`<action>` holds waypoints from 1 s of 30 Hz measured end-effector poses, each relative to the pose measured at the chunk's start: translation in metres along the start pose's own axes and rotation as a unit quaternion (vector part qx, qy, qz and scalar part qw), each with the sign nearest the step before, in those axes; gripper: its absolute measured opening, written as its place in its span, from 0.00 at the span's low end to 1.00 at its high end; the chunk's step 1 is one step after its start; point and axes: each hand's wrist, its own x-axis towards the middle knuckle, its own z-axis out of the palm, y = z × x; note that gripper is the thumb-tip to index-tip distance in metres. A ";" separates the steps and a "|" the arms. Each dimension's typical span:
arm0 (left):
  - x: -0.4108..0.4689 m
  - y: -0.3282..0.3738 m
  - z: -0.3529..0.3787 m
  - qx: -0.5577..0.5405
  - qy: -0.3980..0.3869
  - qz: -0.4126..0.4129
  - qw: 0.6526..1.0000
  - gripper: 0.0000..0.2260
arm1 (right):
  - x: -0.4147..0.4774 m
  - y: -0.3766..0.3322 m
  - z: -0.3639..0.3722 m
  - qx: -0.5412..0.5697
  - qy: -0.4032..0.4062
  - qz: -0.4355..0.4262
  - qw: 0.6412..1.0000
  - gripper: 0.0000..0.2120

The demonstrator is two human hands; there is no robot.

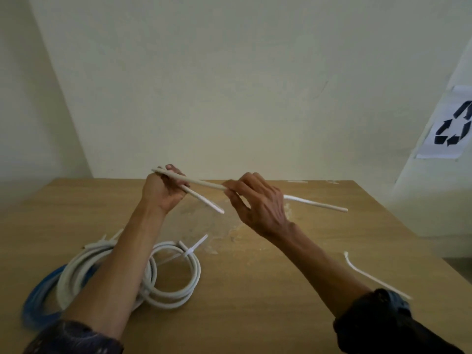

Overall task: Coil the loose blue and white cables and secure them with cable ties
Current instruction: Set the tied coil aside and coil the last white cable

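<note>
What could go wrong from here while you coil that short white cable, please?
The stiff white cable may spring open: the left hand grips only one bend, the right hand pinches it. The loose white cable tie lies near the right edge of the wooden table and could get knocked off.

Plain workroom or utility corner – bare cream walls, worn wooden table, taped recycling sign.

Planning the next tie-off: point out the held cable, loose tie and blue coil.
held cable (204, 183), head view, straight middle stretch.
loose tie (370, 276), head view, mid-strap.
blue coil (32, 301), head view, left arc.
</note>
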 end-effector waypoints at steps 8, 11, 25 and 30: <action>0.006 0.024 -0.013 -0.093 0.058 -0.028 0.994 0.19 | -0.026 0.019 0.001 -0.002 0.014 0.018 1.000 0.07; 0.009 0.031 -0.020 -0.117 0.067 -0.033 0.990 0.10 | -0.050 0.036 0.016 -0.011 -0.073 -0.008 0.997 0.07; -0.020 -0.061 -0.020 0.030 0.044 0.074 0.996 0.19 | -0.051 -0.002 0.060 0.109 -0.233 0.134 0.957 0.12; -0.022 -0.063 -0.036 0.013 0.038 0.056 0.998 0.21 | -0.053 -0.013 0.071 0.085 -0.190 0.105 0.972 0.16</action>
